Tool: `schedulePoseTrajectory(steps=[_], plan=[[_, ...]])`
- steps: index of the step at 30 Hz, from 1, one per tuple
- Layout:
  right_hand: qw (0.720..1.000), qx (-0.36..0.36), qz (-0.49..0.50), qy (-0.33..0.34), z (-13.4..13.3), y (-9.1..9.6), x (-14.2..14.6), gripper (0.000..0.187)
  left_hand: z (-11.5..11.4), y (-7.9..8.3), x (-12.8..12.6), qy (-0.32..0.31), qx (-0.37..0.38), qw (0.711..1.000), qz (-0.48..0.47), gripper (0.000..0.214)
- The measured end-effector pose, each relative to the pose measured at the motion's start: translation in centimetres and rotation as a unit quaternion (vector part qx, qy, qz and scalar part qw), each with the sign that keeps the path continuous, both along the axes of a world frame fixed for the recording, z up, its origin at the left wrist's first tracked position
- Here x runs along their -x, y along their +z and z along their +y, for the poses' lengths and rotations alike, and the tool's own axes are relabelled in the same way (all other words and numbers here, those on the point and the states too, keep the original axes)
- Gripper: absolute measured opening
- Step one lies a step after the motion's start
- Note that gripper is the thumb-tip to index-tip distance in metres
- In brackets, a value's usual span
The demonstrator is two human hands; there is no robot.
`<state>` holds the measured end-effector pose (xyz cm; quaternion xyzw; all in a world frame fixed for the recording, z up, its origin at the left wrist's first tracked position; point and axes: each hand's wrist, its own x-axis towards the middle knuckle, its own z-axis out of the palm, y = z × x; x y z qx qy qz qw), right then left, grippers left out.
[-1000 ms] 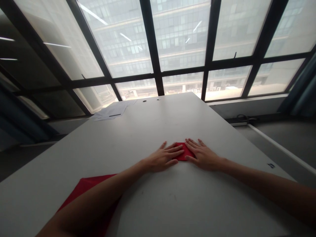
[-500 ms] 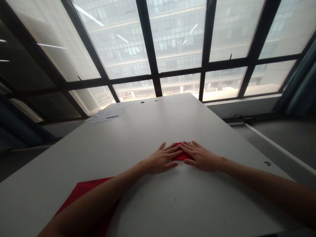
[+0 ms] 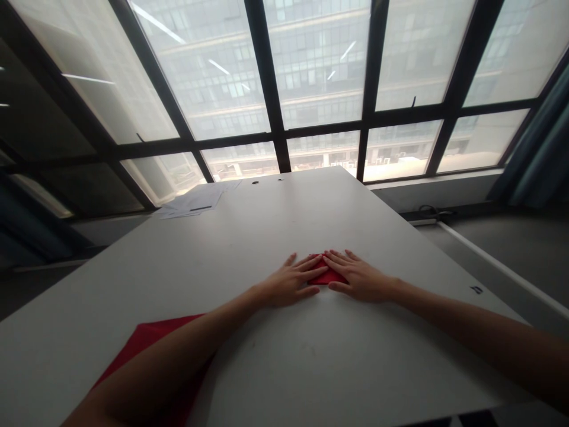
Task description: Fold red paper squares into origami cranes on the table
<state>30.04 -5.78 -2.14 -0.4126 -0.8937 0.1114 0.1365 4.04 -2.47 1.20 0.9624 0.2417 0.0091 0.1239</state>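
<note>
Hands lie flat, fingers spread: left hand (image 3: 291, 283) and right hand (image 3: 358, 277) press a small folded red paper (image 3: 325, 276) (mostly covered) onto the desk (image 3: 311, 367)

My feed: strong daylight through window (image 3: 320, 77), hazy glare on panes. Table (image 3: 275, 225) evenly lit, faint sheen; near forearms in shade. Wide-angle bending of frame bars at edges. Focus adequate, corners dim.

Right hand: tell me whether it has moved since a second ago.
Yes. The right hand has slid leftward over the small red folded paper, covering more of it, until its fingertips meet the left hand.
</note>
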Motion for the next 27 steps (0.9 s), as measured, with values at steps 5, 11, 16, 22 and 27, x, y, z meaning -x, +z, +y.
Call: schedulePoseTrajectory(steps=[5,11,16,22,27], plan=[[0.998,-0.010,-0.008,-0.060,0.37,-0.69,0.30,0.075,-0.11,0.21,-0.03,0.002,0.002,1.000,0.000,0.057],[0.997,-0.023,0.013,-0.074,0.57,-0.71,0.59,0.061,0.02,0.00,0.00,0.002,-0.003,1.000,-0.003,0.058],[0.999,0.006,0.013,-0.029,0.40,-0.21,0.58,0.057,0.04,-0.11,-0.09,0.010,-0.008,1.000,-0.003,0.058],[0.999,0.004,0.006,-0.039,0.34,-0.09,0.83,0.061,0.01,-0.15,-0.04,0.012,-0.006,1.000,-0.004,0.057],[0.996,-0.001,-0.016,-0.086,0.53,-0.42,0.88,0.065,0.17,-0.42,0.00,0.014,-0.001,1.000,-0.003,0.059]])
